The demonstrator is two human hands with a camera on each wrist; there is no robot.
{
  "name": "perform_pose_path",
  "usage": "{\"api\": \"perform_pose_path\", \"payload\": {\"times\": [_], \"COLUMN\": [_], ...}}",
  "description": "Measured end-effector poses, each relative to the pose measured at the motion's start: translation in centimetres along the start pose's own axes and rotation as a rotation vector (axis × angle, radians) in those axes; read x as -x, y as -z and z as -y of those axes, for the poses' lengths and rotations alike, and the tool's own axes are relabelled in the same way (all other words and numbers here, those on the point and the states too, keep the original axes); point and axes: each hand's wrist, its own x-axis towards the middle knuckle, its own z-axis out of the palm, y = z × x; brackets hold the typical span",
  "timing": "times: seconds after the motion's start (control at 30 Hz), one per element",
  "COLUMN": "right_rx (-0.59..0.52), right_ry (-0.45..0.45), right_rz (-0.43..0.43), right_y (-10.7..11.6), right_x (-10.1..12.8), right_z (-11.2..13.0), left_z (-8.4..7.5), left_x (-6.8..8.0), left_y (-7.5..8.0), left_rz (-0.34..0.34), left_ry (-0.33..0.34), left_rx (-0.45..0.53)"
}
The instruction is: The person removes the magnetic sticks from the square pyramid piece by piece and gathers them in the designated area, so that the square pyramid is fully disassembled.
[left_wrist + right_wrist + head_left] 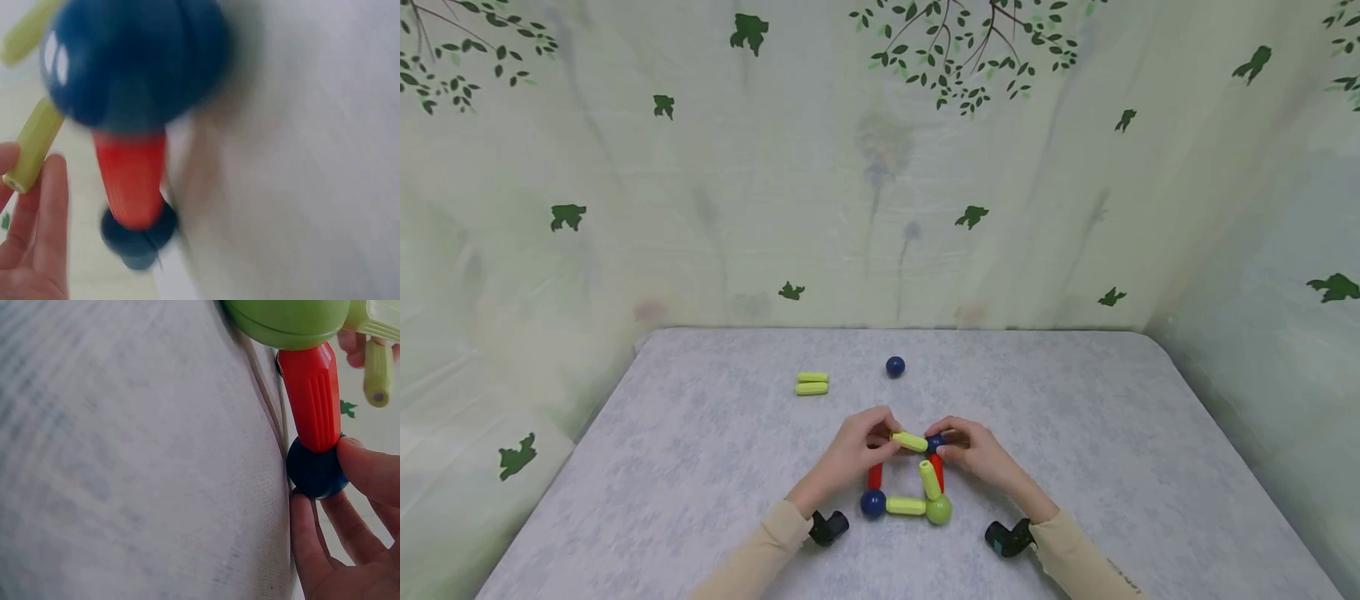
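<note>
My left hand (pixel 867 437) pinches a yellow-green rod (pixel 910 442) at its left end, raised above the table. My right hand (pixel 976 451) holds a dark blue ball (pixel 935 443) between thumb and fingers. In the right wrist view, the held rod (pixel 378 375) ends apart from that blue ball (pixel 315 469). A red rod (pixel 312 397) joins this ball to a green ball (pixel 938 510), from which another yellow-green rod (pixel 929 480) stands tilted. One more yellow-green rod (pixel 906 506) links the green ball to a near blue ball (pixel 873 504). From there a red rod (pixel 131 181) reaches a far blue ball (pixel 139 234).
Two loose yellow-green rods (pixel 812 383) lie side by side at the back left. A loose blue ball (pixel 895 367) rests behind my hands. The grey cloth-covered table (pixel 700 433) meets a leaf-printed curtain (pixel 820 208) at its back edge.
</note>
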Motion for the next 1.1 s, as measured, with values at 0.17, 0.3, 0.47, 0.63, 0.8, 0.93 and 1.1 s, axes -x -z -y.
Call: {"api": "perform_pose_path", "payload": {"times": [0.17, 0.3, 0.47, 0.63, 0.8, 0.93, 1.1], "right_rx": [0.012, 0.012, 0.006, 0.012, 0.006, -0.016, -0.021], "right_ry": [-0.010, -0.016, -0.016, -0.009, -0.017, -0.022, -0.030], "right_rz": [-0.012, -0.020, -0.010, -0.019, -0.017, -0.008, -0.005], "right_y": [0.1, 0.1, 0.2, 0.0, 0.0, 0.1, 0.2], "right_x": [0.2, 0.9, 1.3, 0.6, 0.1, 0.2, 0.3], "right_z": [0.4, 2.1, 3.4, 1.5, 0.1, 0.0, 0.1], "left_z": [1.1, 2.8, 4.3, 5.4, 6.0, 6.2, 5.9], "left_x": [0.4, 1.1, 1.4, 1.2, 0.8, 0.5, 0.4], "left_y": [2.4, 5.1, 8.1, 9.6, 10.2, 10.4, 10.4], "left_rz": [-0.137, -0.276, -0.401, -0.454, -0.437, -0.425, -0.406], "left_ry": [0.053, 0.140, 0.278, 0.344, 0.364, 0.366, 0.344], "left_rx": [-0.047, -0.067, -0.154, -0.237, -0.315, -0.356, -0.376]}}
